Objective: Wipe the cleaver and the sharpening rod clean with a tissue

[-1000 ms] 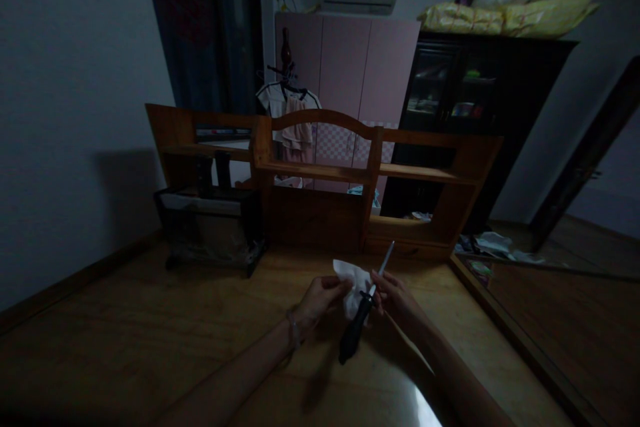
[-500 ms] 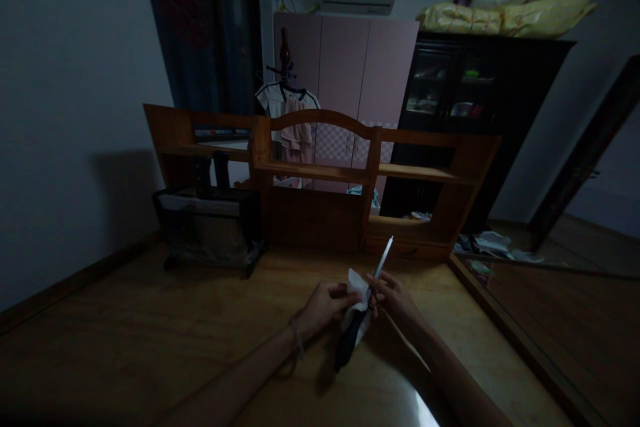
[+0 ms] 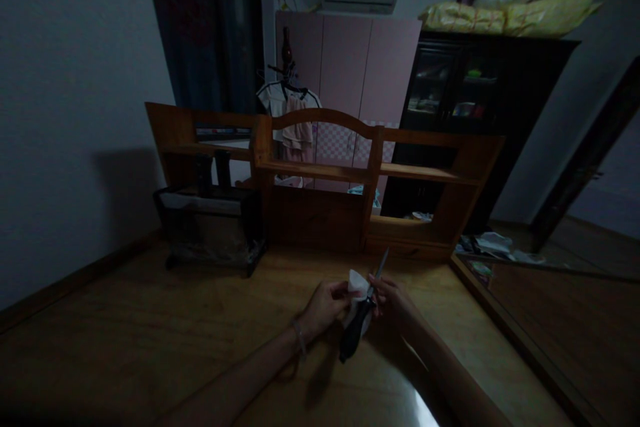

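A small knife (image 3: pixel 356 333) with a dark handle and a narrow pointed blade slants over the desk, its tip up and away from me. Pinched at the blade near the handle, it is in my right hand (image 3: pixel 395 300), whose fingers are closed. My left hand (image 3: pixel 325 310) is closed on a white tissue (image 3: pixel 358 282), which lies against the knife where blade and handle meet. Part of the tissue hangs behind the handle. Some fingertips of both hands are hidden by the knife and tissue.
On the wooden desk (image 3: pixel 210 340), a dark knife holder (image 3: pixel 210 227) with black handles sticking up stands at the left. A wooden shelf unit (image 3: pixel 315 173) runs along the back. The desk's raised right edge (image 3: pixel 505 320) slopes toward me.
The knife has turned about its length, its blade going from bright to dark grey. Its handle end has shifted slightly up and right. Both hands stay nearly in place.
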{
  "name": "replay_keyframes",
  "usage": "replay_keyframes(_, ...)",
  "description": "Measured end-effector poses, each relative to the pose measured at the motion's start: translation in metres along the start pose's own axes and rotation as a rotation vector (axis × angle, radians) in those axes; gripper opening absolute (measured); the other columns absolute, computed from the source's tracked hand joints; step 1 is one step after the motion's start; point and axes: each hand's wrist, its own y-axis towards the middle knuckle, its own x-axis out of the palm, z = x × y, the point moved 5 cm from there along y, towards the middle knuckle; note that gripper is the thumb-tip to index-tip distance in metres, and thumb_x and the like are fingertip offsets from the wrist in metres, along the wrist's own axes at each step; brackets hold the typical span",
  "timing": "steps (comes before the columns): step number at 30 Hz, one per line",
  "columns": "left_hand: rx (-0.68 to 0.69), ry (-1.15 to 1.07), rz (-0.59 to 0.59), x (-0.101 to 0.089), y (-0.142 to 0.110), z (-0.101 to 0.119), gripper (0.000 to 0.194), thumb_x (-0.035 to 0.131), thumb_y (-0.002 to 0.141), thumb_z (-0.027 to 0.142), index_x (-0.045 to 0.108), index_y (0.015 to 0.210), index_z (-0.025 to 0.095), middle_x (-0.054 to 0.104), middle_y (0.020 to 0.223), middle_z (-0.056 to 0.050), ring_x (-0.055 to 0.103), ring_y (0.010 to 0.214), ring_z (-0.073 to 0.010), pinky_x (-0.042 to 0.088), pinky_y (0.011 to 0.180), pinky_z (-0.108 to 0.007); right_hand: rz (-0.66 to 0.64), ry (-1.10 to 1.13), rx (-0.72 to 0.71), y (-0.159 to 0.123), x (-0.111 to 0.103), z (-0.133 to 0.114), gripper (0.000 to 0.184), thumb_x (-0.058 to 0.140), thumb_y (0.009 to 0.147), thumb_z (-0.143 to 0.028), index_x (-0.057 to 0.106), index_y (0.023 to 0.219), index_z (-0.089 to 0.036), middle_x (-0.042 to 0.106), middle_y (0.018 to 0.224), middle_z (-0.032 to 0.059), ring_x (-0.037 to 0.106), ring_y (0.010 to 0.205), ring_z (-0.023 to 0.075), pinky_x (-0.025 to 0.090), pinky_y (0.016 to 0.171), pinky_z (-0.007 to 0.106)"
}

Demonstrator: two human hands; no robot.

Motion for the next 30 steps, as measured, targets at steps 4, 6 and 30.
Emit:
replay_keyframes(4, 0.001, 0.072, 0.008, 0.003, -0.002, 0.007, 0.035, 0.068, 0.076, 0.037, 0.072, 0.099, 0.010, 0.072, 0.089, -0.010, 0.064, 0.085, -0.0245, 0.047, 0.078, -0.030, -0.028, 0.004, -0.016, 0.001, -0.002, 0.000, 0.029, 0.066, 0.077, -0.043, 0.061, 0.072, -0.014, 0.058, 0.053, -0.0011, 0.050, 0.038, 0.0083, 0.041, 0.038, 0.020)
replay_keyframes(6, 0.002, 0.112, 0.004, 0.005, -0.004, 0.012, 0.035, 0.066, 0.077, 0.037, 0.072, 0.099, 0.011, 0.072, 0.088, -0.009, 0.064, 0.083, -0.0241, 0.047, 0.077, -0.029, -0.020, 0.021, -0.004, 0.002, -0.003, 0.001, 0.028, 0.067, 0.076, -0.042, 0.061, 0.074, -0.015, 0.058, 0.052, -0.0018, 0.049, 0.037, 0.0086, 0.040, 0.037, 0.020)
replay_keyframes(30, -0.152, -0.127, 0.137, -0.017, 0.002, -0.008, 0.047, 0.076, 0.066, 0.044, 0.071, 0.098, 0.010, 0.071, 0.094, -0.014, 0.066, 0.077, -0.0228, 0.050, 0.067, -0.029, 0.011, 0.125, 0.080, -0.001, -0.009, -0.009, 0.033, 0.067, 0.075, -0.042, 0.054, 0.061, -0.016, 0.047, 0.047, -0.0058, 0.039, 0.035, 0.0034, 0.028, 0.031, 0.014)
